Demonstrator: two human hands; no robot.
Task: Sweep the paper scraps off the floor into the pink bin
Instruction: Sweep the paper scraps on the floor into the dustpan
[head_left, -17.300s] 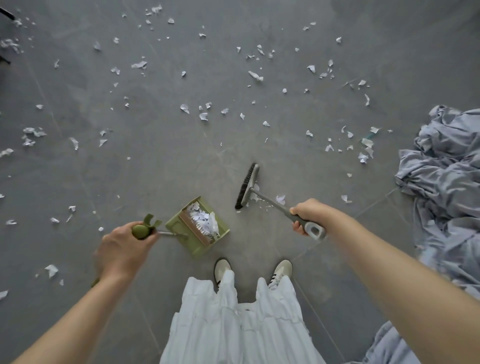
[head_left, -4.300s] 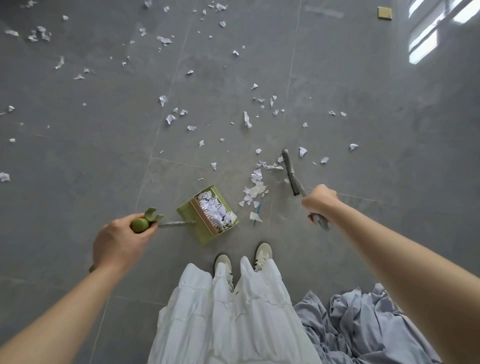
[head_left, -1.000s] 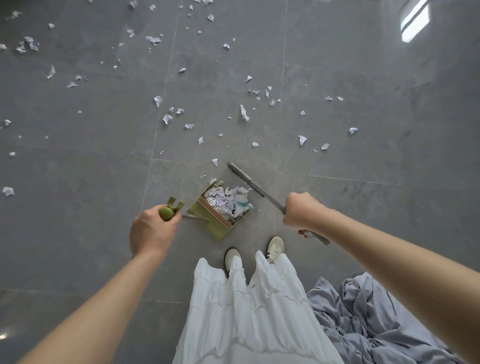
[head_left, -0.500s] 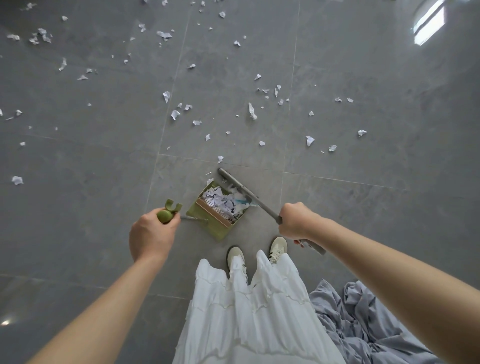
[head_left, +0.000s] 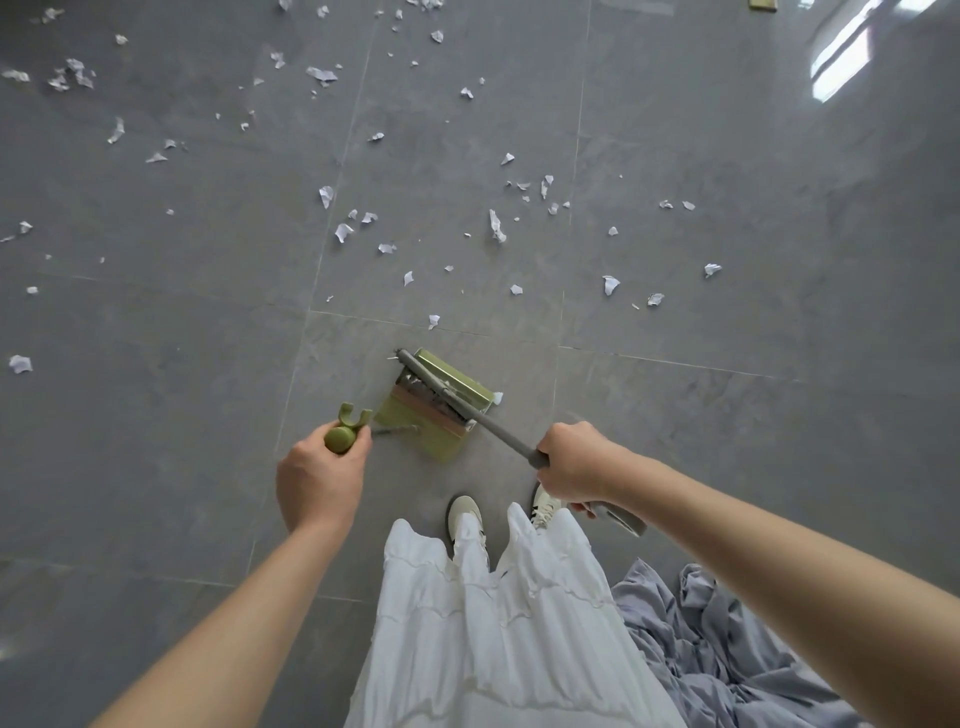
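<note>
My left hand (head_left: 319, 478) grips the green knob at the top of the dustpan handle (head_left: 344, 435). The green dustpan (head_left: 441, 402) stands on the grey floor just ahead of my feet. My right hand (head_left: 574, 460) grips the grey broom handle (head_left: 493, 423), and the broom head (head_left: 415, 374) lies across the dustpan's opening, hiding most of the scraps inside. White paper scraps (head_left: 496, 226) lie scattered over the floor ahead and to the left. No pink bin is in view.
A crumpled pale blue cloth (head_left: 737, 649) lies on the floor at the lower right, behind my right foot. My white skirt (head_left: 493, 623) and two white shoes (head_left: 465, 514) fill the bottom centre. A window reflection (head_left: 841, 57) shines at the top right.
The broom head has swung over the dustpan's mouth, covering the scraps that were visible inside. The loose pile beside the pan seen seconds ago is gone from the floor.
</note>
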